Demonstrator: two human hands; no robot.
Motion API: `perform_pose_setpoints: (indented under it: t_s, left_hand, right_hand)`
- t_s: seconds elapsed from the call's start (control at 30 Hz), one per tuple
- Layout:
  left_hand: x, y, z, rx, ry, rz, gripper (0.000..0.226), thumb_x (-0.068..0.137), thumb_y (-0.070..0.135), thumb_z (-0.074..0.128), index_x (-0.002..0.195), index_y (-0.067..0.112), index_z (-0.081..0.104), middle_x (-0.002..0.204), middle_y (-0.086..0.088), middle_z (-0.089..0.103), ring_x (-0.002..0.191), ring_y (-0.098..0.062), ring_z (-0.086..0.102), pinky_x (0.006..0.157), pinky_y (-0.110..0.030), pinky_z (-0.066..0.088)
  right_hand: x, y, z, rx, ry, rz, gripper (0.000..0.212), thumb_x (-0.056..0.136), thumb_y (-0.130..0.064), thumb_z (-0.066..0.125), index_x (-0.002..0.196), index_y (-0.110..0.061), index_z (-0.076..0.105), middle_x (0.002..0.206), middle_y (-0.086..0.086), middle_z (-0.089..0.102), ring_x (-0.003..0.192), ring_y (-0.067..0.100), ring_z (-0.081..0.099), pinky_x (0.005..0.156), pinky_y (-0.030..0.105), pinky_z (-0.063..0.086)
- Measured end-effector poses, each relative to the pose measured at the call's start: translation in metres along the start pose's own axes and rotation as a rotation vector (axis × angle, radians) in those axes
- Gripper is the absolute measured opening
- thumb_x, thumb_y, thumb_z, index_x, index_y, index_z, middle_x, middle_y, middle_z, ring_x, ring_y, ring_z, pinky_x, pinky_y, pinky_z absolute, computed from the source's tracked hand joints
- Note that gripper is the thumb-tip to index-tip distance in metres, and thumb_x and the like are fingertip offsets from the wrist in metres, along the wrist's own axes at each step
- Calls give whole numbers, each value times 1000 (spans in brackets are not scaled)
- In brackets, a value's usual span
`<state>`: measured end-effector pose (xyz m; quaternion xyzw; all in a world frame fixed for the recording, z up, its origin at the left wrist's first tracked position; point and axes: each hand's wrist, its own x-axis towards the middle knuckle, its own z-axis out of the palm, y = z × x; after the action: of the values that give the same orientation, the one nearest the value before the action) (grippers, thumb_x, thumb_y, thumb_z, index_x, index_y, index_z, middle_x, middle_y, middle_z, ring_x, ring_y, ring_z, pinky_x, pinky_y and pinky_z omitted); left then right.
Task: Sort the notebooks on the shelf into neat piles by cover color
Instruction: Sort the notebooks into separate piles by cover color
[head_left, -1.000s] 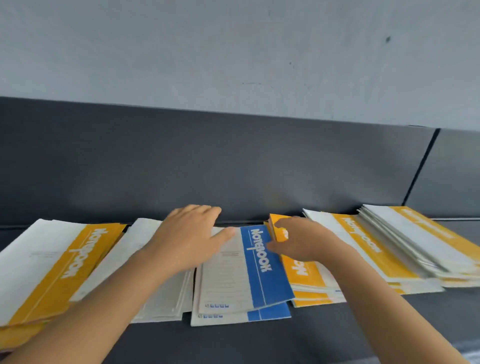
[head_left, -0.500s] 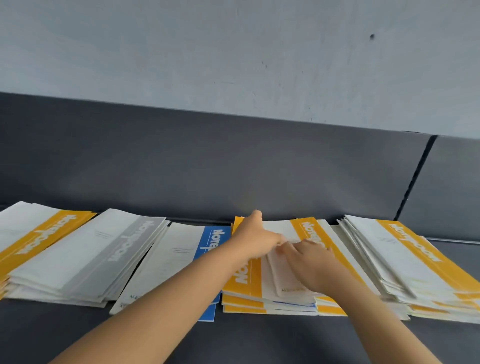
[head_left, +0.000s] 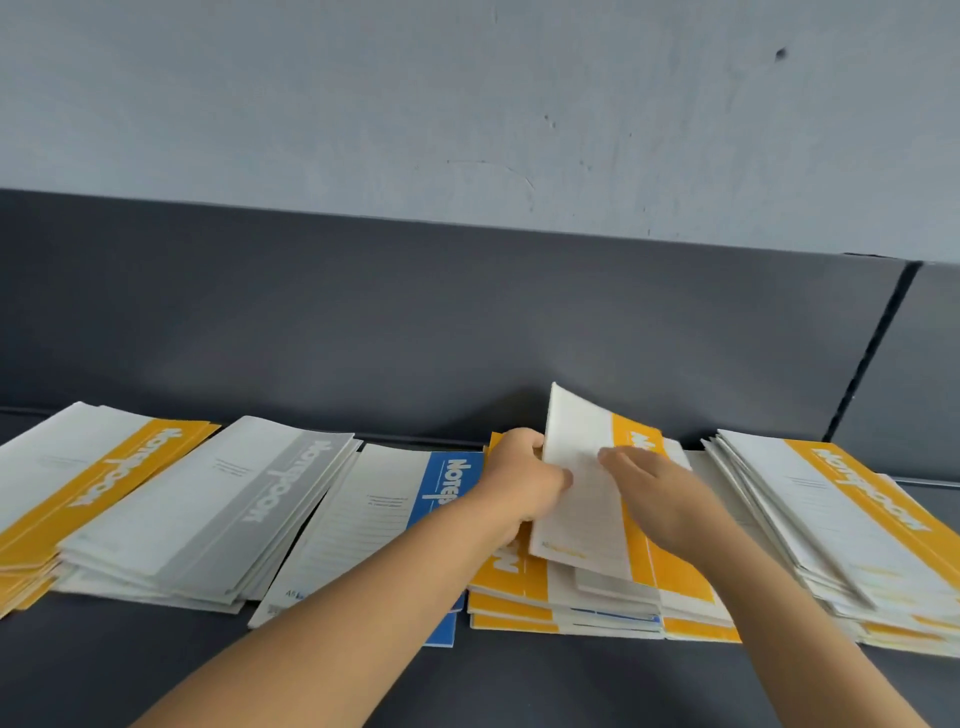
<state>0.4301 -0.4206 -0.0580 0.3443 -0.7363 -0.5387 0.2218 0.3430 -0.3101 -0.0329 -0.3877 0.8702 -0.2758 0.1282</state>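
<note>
We see the left hand (head_left: 524, 483) curled round the left edge of a yellow-banded notebook (head_left: 582, 499). The notebook is tilted up at its far end over the mixed pile (head_left: 597, 605), which shows yellow, white and one thin blue edge. The right hand (head_left: 660, 499) lies on the cover with its fingers fairly straight; we cannot see its thumb. Both hands and the raised cover hide most of the top of that pile.

The left forearm crosses the blue pile (head_left: 374, 519) and covers the end of its printed word and its near right corner. Left of it sits the grey pile (head_left: 208, 519), fanned unevenly. Beyond that is a yellow pile (head_left: 78, 483), cut off by the picture's left edge. Another yellow stack (head_left: 831, 525) on the right is splayed, and the picture's right edge cuts it off. All of them lie on the dark shelf (head_left: 130, 670). We cannot read the small print on the covers.
</note>
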Motion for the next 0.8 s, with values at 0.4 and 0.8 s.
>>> perform_pose_setpoints:
  t_s: [0.4, 0.8]
  left_hand:
    - [-31, 1, -141, 9, 175, 209, 17, 96, 11, 49, 112, 18, 49, 110, 0, 61, 96, -15, 59, 74, -29, 48]
    - [-95, -66, -391, 601, 139, 55, 36, 84, 33, 72, 113, 26, 53, 112, 16, 54, 97, -7, 55, 72, -20, 44]
  right_hand:
    - [-13, -100, 55, 285, 141, -96, 58, 94, -39, 54, 145, -25, 30, 147, 1, 36, 120, 24, 48, 90, 36, 43]
    - [-42, -303, 203, 216, -198, -270, 57, 89, -34, 63, 139, -26, 38, 135, -1, 46, 117, 21, 52, 81, 26, 45]
